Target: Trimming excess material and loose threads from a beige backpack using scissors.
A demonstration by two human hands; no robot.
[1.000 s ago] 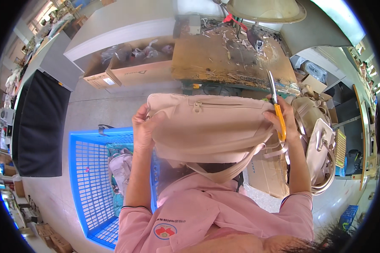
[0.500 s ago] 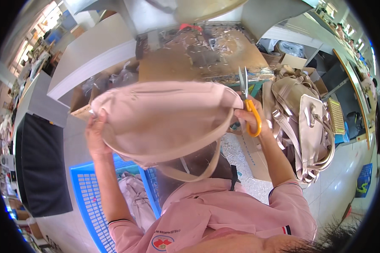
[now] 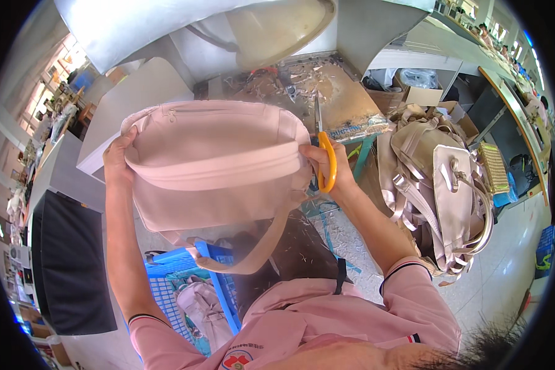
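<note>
A pale pink bag [image 3: 213,169] hangs between my two hands, its wide mouth turned up toward me so the lining and an inner zip pocket show. My left hand [image 3: 118,157] is closed on the rim at the bag's left end. At the right end my right hand [image 3: 336,163] pinches the rim, and orange-handled scissors [image 3: 328,161] stay in that same hand with the blades pointing away from me. A strap [image 3: 253,262] loops down from the bag over my lap.
A blue plastic basket [image 3: 219,280] with pinkish fabric pieces stands at my lower left. To the right lies a heap of beige bags [image 3: 441,185]. A worn worktable [image 3: 345,92] littered with scraps is ahead, under a grey machine hood [image 3: 376,31]. Scraps cover the floor [image 3: 364,246].
The bag has moved left and tipped, so more of its outer front wall shows below the rim. Both hands have shifted left with it, still gripping; the scissors have gone along.
</note>
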